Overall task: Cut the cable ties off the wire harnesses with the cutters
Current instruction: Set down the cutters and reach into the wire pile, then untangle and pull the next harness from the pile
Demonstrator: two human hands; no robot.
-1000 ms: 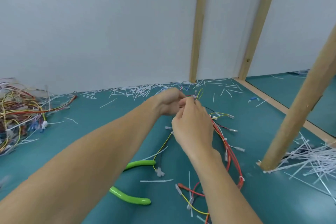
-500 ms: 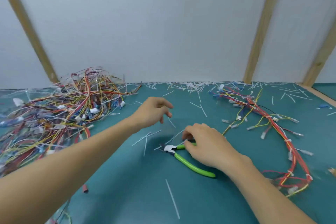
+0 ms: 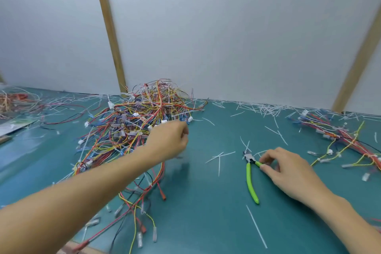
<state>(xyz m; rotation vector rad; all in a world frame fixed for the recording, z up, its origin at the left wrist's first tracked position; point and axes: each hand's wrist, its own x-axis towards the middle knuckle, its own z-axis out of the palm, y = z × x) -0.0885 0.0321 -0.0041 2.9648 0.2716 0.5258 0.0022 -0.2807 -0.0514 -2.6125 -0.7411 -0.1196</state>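
Teal table, white wall, offcuts strewn along it.

No legible text, labels, brands or numbers anywhere in view.

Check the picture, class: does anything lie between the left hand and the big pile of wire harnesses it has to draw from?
Nothing visible does. The left hand is already at the near edge of the pile of wire harnesses, with wires trailing beneath it. Only loose cut ties lie on the mat, off to its right.
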